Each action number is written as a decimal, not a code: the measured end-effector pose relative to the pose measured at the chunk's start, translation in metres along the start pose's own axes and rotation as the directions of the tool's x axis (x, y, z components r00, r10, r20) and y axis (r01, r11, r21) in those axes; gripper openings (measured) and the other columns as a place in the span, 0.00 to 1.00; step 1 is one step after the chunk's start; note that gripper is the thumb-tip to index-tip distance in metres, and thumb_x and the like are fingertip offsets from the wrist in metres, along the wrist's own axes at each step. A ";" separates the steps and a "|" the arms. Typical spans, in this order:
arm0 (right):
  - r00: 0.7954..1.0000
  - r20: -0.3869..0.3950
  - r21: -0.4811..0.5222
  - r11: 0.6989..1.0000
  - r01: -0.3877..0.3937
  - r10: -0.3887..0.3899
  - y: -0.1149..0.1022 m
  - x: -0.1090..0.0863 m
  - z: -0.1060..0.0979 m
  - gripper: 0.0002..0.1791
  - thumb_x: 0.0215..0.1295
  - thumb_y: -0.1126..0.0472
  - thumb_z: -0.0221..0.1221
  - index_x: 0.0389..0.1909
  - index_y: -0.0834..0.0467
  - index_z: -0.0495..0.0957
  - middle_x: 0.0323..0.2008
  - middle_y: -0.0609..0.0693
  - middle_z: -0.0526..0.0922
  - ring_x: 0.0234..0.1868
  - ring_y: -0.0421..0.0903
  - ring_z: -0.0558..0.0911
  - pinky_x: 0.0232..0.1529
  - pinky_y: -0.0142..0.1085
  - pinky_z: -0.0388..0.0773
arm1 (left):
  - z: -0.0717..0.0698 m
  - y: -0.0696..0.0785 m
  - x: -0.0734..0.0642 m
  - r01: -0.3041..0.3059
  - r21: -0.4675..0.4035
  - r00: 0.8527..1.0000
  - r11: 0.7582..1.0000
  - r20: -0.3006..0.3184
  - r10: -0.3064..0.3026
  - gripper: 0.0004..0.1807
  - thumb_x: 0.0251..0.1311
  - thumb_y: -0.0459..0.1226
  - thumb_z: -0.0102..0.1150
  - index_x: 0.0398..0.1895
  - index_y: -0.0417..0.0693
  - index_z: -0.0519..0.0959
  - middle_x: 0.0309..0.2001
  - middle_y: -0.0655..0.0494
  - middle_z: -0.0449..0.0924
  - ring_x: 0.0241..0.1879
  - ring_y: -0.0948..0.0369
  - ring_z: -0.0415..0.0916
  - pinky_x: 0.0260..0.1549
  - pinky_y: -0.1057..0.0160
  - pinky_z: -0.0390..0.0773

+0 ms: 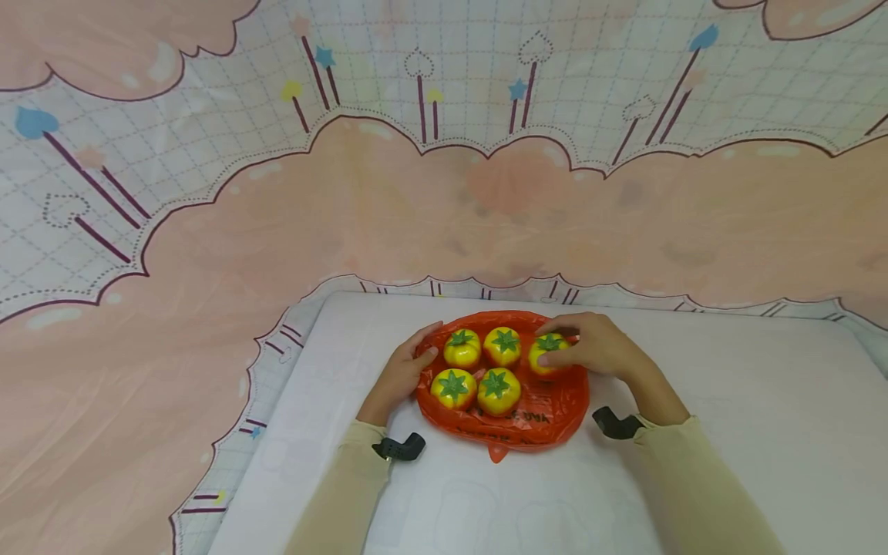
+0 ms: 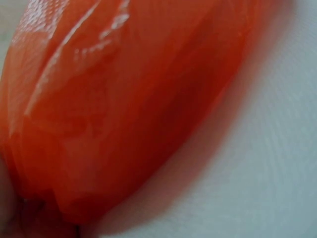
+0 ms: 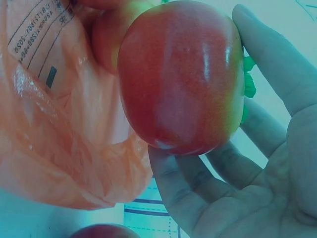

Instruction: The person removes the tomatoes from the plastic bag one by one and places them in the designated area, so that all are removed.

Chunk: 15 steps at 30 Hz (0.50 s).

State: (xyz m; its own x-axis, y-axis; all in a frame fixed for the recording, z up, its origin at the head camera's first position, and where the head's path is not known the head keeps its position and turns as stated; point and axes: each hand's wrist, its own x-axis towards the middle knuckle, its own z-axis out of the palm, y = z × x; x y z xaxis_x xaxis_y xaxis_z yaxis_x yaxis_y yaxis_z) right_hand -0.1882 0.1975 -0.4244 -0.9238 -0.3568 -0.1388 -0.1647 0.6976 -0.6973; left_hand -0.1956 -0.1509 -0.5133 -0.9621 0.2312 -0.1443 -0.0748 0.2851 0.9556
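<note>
A red plastic bag [image 1: 555, 412] with dark print lies spread into a round, raised shape on the white table. Inside it sit several yellow-and-red toy tomatoes [image 1: 499, 391] with green star-shaped leaf tops. At the bag's left edge my left hand [image 1: 401, 379] grips the rim, thumb on the inner side. The left wrist view is mostly filled by the bag's crinkled side [image 2: 114, 114]. Over the right part of the bag, my right hand [image 1: 597, 347] holds one toy tomato [image 3: 181, 79] between thumb and curled fingers.
The white table [image 1: 749, 401] extends on both sides of the bag. Behind it hangs a patterned cloth [image 1: 451, 208] in pink and white. Low in the right wrist view shows the top of a red round thing [image 3: 106, 231], mostly cut off.
</note>
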 end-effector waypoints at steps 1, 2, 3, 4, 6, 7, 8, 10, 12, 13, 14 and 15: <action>1.000 -0.004 0.003 1.000 -0.003 0.003 0.000 -0.001 0.000 0.28 0.52 0.38 0.74 0.53 0.44 0.86 0.54 0.48 0.85 0.58 0.55 0.78 0.59 0.55 0.80 | 0.000 -0.001 0.000 0.005 -0.001 1.000 1.000 -0.001 -0.005 0.25 0.77 0.42 0.51 0.73 0.74 0.69 0.77 0.64 0.63 0.80 0.54 0.54 0.76 0.44 0.60; 1.000 -0.006 0.006 1.000 -0.006 0.006 0.001 -0.001 -0.001 0.28 0.52 0.38 0.74 0.53 0.44 0.86 0.53 0.47 0.85 0.58 0.55 0.78 0.59 0.55 0.80 | 0.000 -0.001 0.001 0.007 -0.001 1.000 1.000 -0.001 -0.007 0.25 0.77 0.42 0.51 0.72 0.75 0.69 0.77 0.64 0.63 0.80 0.54 0.54 0.76 0.44 0.60; 1.000 -0.008 0.008 1.000 -0.011 0.011 0.001 -0.002 -0.001 0.28 0.51 0.37 0.74 0.53 0.44 0.86 0.54 0.47 0.85 0.58 0.55 0.78 0.58 0.54 0.80 | 0.000 -0.002 0.001 0.009 -0.003 1.000 1.000 0.000 -0.009 0.25 0.77 0.42 0.51 0.72 0.76 0.69 0.77 0.64 0.63 0.80 0.54 0.54 0.76 0.44 0.60; 1.000 -0.008 0.011 1.000 -0.013 0.013 0.002 -0.003 -0.001 0.29 0.51 0.37 0.74 0.53 0.44 0.85 0.54 0.47 0.85 0.58 0.55 0.78 0.58 0.54 0.81 | 0.000 -0.002 0.001 0.010 -0.004 1.000 1.000 0.001 -0.010 0.25 0.77 0.42 0.51 0.72 0.76 0.69 0.77 0.64 0.63 0.80 0.54 0.54 0.76 0.44 0.60; 1.000 -0.009 0.020 1.000 -0.015 0.015 0.003 -0.005 -0.002 0.29 0.52 0.37 0.74 0.53 0.45 0.85 0.54 0.48 0.85 0.58 0.55 0.78 0.57 0.54 0.81 | -0.001 -0.002 0.002 0.007 -0.002 1.000 1.000 0.003 -0.007 0.25 0.77 0.42 0.51 0.73 0.75 0.69 0.77 0.64 0.62 0.80 0.54 0.54 0.76 0.44 0.59; 1.000 -0.010 0.025 1.000 -0.016 0.016 0.004 -0.005 -0.002 0.29 0.52 0.37 0.74 0.53 0.45 0.85 0.54 0.48 0.85 0.59 0.56 0.78 0.57 0.54 0.82 | -0.001 -0.002 0.002 0.005 -0.001 1.000 1.000 0.003 -0.005 0.25 0.77 0.42 0.51 0.73 0.74 0.68 0.77 0.63 0.62 0.80 0.54 0.54 0.76 0.44 0.59; 1.000 -0.011 0.026 1.000 -0.015 0.015 0.005 -0.006 -0.003 0.29 0.52 0.37 0.74 0.54 0.45 0.85 0.55 0.49 0.85 0.59 0.56 0.78 0.57 0.54 0.82 | -0.001 -0.002 0.002 0.004 -0.001 1.000 1.000 0.003 -0.004 0.25 0.77 0.41 0.51 0.74 0.73 0.68 0.77 0.63 0.62 0.80 0.54 0.54 0.76 0.43 0.59; 1.000 -0.011 0.031 0.999 -0.010 0.011 0.006 -0.007 -0.003 0.30 0.53 0.38 0.74 0.54 0.47 0.85 0.55 0.50 0.85 0.59 0.57 0.78 0.56 0.54 0.82 | 0.000 -0.001 0.003 0.003 0.002 1.000 1.000 0.001 -0.003 0.25 0.77 0.42 0.51 0.74 0.72 0.68 0.77 0.63 0.63 0.80 0.53 0.54 0.76 0.43 0.59; 1.000 -0.012 0.035 0.999 -0.014 0.014 0.008 -0.008 -0.003 0.30 0.53 0.38 0.74 0.54 0.47 0.85 0.55 0.50 0.85 0.59 0.58 0.79 0.57 0.54 0.83 | 0.000 0.000 0.003 0.008 0.003 1.000 1.000 -0.001 -0.008 0.25 0.77 0.42 0.50 0.74 0.72 0.68 0.77 0.63 0.63 0.80 0.53 0.54 0.76 0.43 0.59; 1.000 -0.012 0.038 0.999 -0.016 0.016 0.008 -0.009 -0.004 0.30 0.53 0.38 0.74 0.55 0.47 0.85 0.55 0.50 0.85 0.60 0.58 0.79 0.57 0.54 0.83 | 0.000 0.000 0.003 0.009 0.001 1.000 1.000 -0.002 -0.009 0.25 0.77 0.42 0.50 0.74 0.72 0.68 0.77 0.63 0.63 0.80 0.53 0.54 0.76 0.43 0.59; 1.000 -0.010 0.042 0.999 -0.018 0.018 0.009 -0.009 -0.004 0.30 0.53 0.38 0.74 0.55 0.47 0.84 0.56 0.50 0.85 0.60 0.59 0.79 0.57 0.54 0.83 | 0.000 0.000 0.003 0.011 0.001 1.000 1.000 -0.003 -0.011 0.25 0.77 0.42 0.50 0.74 0.72 0.68 0.77 0.63 0.63 0.80 0.53 0.54 0.76 0.43 0.59; 1.000 -0.008 0.049 0.999 -0.018 0.019 0.009 -0.010 -0.004 0.30 0.53 0.38 0.73 0.55 0.48 0.84 0.56 0.51 0.85 0.61 0.59 0.80 0.57 0.54 0.83 | 0.000 0.000 0.004 0.012 0.002 1.000 1.000 -0.004 -0.012 0.25 0.77 0.42 0.50 0.74 0.72 0.68 0.77 0.63 0.63 0.80 0.53 0.54 0.76 0.43 0.59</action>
State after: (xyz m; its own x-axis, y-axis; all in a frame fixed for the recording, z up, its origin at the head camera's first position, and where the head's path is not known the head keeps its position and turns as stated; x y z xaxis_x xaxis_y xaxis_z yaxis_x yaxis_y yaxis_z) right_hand -0.1820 0.2105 -0.4265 -0.9295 -0.3386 -0.1462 -0.1308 0.6731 -0.7279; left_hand -0.1991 -0.1500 -0.5134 -0.9621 0.2244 -0.1547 -0.0857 0.2896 0.9533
